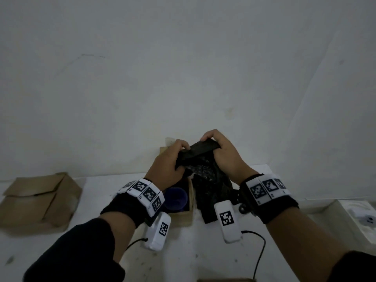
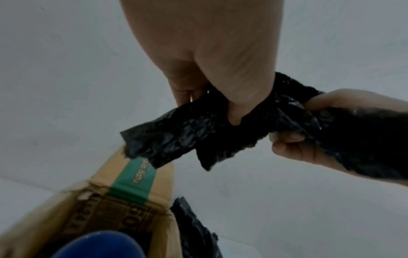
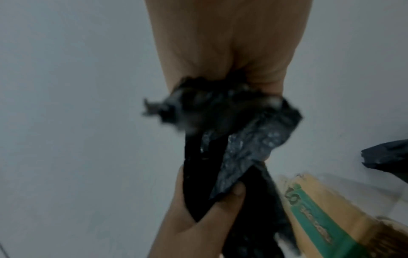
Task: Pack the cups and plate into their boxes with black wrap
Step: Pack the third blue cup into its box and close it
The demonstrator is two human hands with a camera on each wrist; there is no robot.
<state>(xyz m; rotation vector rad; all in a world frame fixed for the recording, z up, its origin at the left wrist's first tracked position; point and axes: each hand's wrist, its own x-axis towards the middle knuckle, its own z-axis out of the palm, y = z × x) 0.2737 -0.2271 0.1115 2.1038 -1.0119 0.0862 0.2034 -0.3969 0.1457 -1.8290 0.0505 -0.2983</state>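
Black crinkly wrap [image 1: 200, 153] is bunched between your hands: left hand [image 1: 166, 161] pinches one end w/ thumb and fingers, right hand [image 1: 222, 154] is clenched round the other, both up over the open cardboard box [image 1: 183, 217]. Its long axis runs roughly left-right between your fists, w/ a loose tail hanging down toward the table [image 1: 193, 257]. Progress looks early to me: one blue cup [image 1: 176, 199] sits upright in that box, mouth up, still unwrapped, a 2nd box [image 1: 38, 198] waits well apart at left, & no plate is visible.
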